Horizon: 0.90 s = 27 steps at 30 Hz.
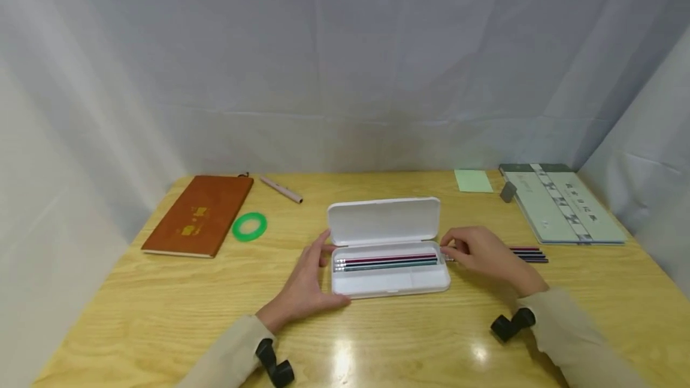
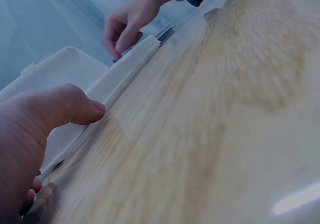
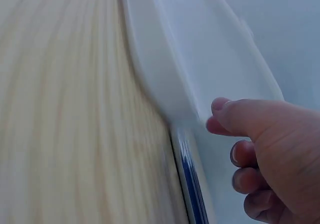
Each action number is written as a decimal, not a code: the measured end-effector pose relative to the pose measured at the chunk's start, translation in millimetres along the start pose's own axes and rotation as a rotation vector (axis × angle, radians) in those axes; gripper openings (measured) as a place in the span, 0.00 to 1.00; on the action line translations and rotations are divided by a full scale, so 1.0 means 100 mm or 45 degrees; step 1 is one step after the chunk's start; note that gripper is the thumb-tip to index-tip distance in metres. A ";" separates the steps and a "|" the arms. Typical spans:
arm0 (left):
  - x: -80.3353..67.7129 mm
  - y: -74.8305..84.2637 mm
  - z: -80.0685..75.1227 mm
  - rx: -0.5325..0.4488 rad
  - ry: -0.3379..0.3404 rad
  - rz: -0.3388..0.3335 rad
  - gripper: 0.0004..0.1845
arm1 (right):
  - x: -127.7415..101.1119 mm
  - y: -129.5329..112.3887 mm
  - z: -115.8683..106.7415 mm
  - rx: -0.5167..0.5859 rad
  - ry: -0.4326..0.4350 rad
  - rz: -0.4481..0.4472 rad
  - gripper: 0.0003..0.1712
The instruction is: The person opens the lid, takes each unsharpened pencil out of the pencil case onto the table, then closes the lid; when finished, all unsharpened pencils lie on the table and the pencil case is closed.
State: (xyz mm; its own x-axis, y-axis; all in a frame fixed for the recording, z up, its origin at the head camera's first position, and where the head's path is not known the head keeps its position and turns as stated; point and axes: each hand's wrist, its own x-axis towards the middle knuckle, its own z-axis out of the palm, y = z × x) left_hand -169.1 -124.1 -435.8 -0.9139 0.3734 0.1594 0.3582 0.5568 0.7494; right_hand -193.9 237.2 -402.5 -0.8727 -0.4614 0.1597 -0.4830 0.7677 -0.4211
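Note:
A white pencil case [image 1: 390,296] lies with its lid [image 1: 384,221] raised. Several pencils [image 1: 388,260], pink, dark and teal, lie along its rear compartment with silver ends to the left. My left hand [image 1: 307,286] grips the case's left end, thumb [image 2: 82,108] against the front edge and fingers round the back. At the right end is my right hand [image 1: 480,253], thumb and forefinger [image 3: 232,116] close together by the case's corner; whether they pinch anything is unclear. Beneath that hand more pencils [image 1: 530,254] lie on the table, partly hidden, their silver ends beside the case.
To the left are a brown notebook [image 1: 199,214], a green tape ring [image 1: 250,227] and a pale pen [image 1: 281,189]. Right of the case lie a green sticky-note pad [image 1: 473,181], a grey eraser [image 1: 508,191] and light-green notebooks [image 1: 563,205]. Curtains [image 1: 377,76] border the wooden table [image 1: 404,346].

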 end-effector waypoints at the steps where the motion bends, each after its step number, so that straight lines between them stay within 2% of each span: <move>1: 0.00 0.00 0.00 -0.002 0.003 0.001 0.67 | 0.05 -0.05 0.02 0.003 -0.019 -0.035 0.06; 5: 0.01 0.01 0.02 -0.005 0.007 0.004 0.67 | 0.18 -0.19 0.10 -0.034 -0.105 -0.123 0.11; 9: 0.02 0.01 0.02 0.001 0.003 0.000 0.67 | 0.23 -0.25 0.15 -0.093 -0.141 -0.131 0.10; 15: 0.01 0.01 0.01 -0.018 0.011 -0.021 0.67 | 0.26 -0.26 0.19 -0.072 -0.113 -0.047 0.04; 20: 0.00 0.01 0.00 -0.015 0.003 -0.027 0.66 | 0.24 -0.31 0.19 -0.121 -0.104 -0.077 0.03; 23: -0.01 0.01 0.01 -0.008 0.001 -0.027 0.66 | 0.18 -0.34 0.15 -0.140 -0.092 -0.086 0.03; 27: 0.00 0.01 0.00 0.006 0.009 -0.012 0.67 | 0.02 -0.26 0.02 -0.098 -0.050 -0.003 0.03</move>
State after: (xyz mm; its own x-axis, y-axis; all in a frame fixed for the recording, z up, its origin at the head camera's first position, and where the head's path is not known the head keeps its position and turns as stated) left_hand -168.7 -123.3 -435.5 -0.9185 0.3629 0.1568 0.3504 0.5638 0.7479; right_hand -183.2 215.1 -392.8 -0.8687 -0.4793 0.1247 -0.4905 0.7977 -0.3508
